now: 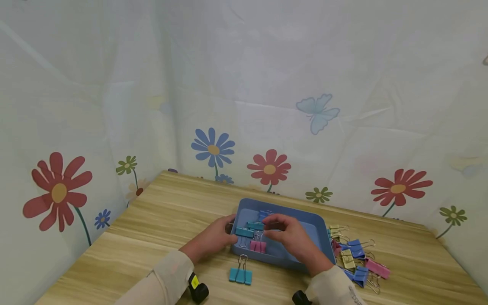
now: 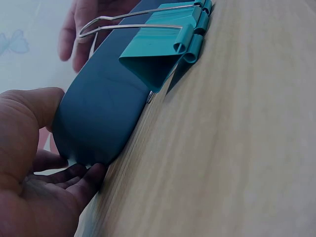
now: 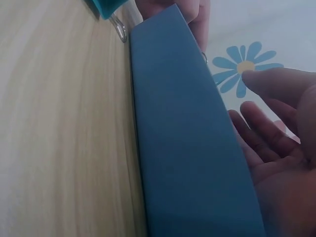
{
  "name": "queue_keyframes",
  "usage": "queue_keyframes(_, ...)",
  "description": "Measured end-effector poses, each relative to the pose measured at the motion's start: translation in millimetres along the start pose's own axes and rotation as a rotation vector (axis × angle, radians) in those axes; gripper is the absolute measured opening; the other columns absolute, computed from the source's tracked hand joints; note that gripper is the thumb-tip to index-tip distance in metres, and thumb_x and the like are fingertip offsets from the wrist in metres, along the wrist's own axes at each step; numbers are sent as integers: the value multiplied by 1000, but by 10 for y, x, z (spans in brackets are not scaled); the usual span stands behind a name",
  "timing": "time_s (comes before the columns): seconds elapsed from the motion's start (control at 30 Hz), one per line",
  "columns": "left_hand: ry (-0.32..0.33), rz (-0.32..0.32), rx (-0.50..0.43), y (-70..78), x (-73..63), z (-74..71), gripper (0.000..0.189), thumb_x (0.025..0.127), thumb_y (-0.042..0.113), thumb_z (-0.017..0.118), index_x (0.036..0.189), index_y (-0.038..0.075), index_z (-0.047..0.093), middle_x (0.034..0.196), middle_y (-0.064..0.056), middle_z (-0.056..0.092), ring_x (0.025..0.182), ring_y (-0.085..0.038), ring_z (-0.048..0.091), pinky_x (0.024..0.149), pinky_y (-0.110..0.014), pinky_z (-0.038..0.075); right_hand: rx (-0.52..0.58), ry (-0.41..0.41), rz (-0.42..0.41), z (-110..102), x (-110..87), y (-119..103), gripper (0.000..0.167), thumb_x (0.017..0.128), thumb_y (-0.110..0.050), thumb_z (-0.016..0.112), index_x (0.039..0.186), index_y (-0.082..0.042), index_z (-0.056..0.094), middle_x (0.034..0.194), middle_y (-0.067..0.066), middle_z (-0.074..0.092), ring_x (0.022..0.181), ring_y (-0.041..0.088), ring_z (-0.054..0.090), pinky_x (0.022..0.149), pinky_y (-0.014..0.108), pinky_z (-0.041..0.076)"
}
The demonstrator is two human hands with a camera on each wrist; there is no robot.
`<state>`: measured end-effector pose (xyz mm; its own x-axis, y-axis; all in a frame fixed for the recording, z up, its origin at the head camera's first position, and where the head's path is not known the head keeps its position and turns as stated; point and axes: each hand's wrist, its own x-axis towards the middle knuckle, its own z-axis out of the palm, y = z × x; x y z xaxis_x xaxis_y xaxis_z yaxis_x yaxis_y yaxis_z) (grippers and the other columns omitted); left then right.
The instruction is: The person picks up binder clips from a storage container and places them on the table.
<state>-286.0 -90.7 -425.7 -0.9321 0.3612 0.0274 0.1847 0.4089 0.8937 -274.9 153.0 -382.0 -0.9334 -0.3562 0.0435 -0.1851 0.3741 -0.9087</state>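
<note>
A blue tray [image 1: 280, 261] stands on the table with several binder clips in its left part. My left hand [image 1: 218, 238] grips the tray's left end; in the left wrist view its thumb lies at the rim and its fingers [image 2: 90, 185] are at the lower outer wall. Over the tray my right hand [image 1: 290, 237] hovers with fingers bent loosely, fingertips beside a teal binder clip [image 1: 254, 225]. The right wrist view shows its thumb and fingers apart, nothing between them. Another teal clip [image 1: 244, 232] and a pink clip [image 1: 258, 246] lie near the left hand, with a blue clip [image 1: 265, 214] behind.
A teal binder clip [image 1: 240, 275] lies on the wooden table [image 1: 152, 220] in front of the tray, its handles towards the tray. Against the tray's right side is a loose heap of blue, yellow and pink clips [image 1: 377, 268]. A flower-printed curtain [image 1: 244, 84] hangs behind the table.
</note>
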Motion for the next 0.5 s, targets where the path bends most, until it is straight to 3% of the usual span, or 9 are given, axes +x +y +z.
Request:
queue_keyframes(0.33, -1, 13, 21, 9, -2, -12, 78, 80, 13, 62, 150, -1, 31, 149, -17, 43, 131, -27, 45, 108, -48, 36, -33, -65, -18, 62, 67, 55, 33, 89, -12, 66, 120, -2, 66, 119, 17, 66, 100, 22, 66, 83, 34, 54)
queue_keyframes(0.5, 6, -15, 26, 8, -5, -12, 79, 80, 15, 63, 150, 0, 30, 149, -17, 43, 129, -26, 46, 107, -48, 37, -64, -83, -12, 102, 92, 79, 31, 88, -13, 67, 117, -2, 68, 116, 16, 68, 98, 19, 67, 83, 34, 54)
